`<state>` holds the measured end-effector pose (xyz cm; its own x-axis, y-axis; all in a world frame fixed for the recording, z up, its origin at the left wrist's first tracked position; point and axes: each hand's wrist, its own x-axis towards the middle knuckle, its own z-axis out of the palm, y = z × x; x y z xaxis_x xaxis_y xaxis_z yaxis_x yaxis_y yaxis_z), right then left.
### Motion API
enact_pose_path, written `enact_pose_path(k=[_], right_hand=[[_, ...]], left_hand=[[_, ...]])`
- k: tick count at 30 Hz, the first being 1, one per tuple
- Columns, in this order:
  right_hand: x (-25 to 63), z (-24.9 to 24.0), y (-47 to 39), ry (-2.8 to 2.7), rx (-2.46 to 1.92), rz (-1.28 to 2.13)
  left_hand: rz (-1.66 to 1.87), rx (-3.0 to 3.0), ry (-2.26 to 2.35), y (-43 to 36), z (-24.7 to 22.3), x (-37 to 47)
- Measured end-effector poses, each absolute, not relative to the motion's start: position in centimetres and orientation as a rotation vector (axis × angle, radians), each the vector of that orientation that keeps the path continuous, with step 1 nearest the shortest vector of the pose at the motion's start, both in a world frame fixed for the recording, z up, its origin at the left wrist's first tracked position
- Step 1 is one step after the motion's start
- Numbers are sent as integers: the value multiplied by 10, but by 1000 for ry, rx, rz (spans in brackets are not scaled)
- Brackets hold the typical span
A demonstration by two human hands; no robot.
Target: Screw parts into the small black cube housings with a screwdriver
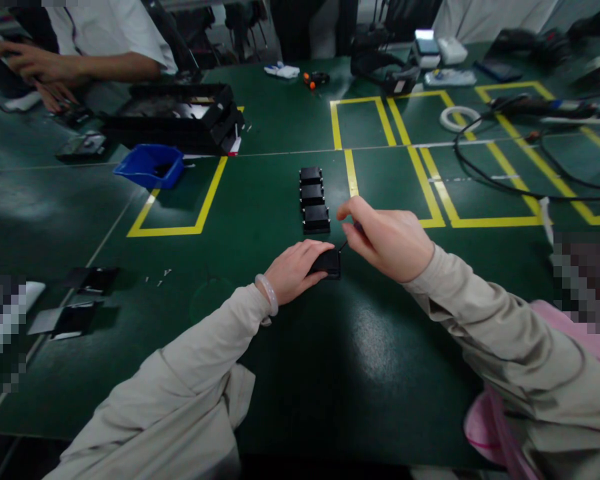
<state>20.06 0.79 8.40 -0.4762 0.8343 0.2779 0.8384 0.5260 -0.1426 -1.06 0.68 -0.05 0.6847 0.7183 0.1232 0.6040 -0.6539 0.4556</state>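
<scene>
My left hand (300, 267) presses a small black box (330, 265) onto the green table, thumb and fingers closed around its sides. In my right hand (385, 237) is a screwdriver (344, 245), mostly hidden by the fingers. Its thin dark shaft slants down to the box's right corner, where a small screw shows. Just beyond the held box stand three similar black boxes in a row: a near one (317, 217), a middle one (313, 194) and a far one (311, 175). Small shiny screws stick up at their corners.
A blue bin (153, 167) and a black case (180, 120) are at the far left, near a co-worker's hands (40, 67). Loose screws (165, 275) and dark flat parts (75, 319) lie left. A black cable (480, 173) and a white tape roll (460, 119) are at right.
</scene>
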Motion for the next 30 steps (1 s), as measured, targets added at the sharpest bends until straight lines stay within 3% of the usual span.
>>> enact_pose_path(k=[30], right_hand=[[201, 85, 7, -2466, -1467, -56]], left_hand=[[408, 2515, 1029, 7, 0, -11]])
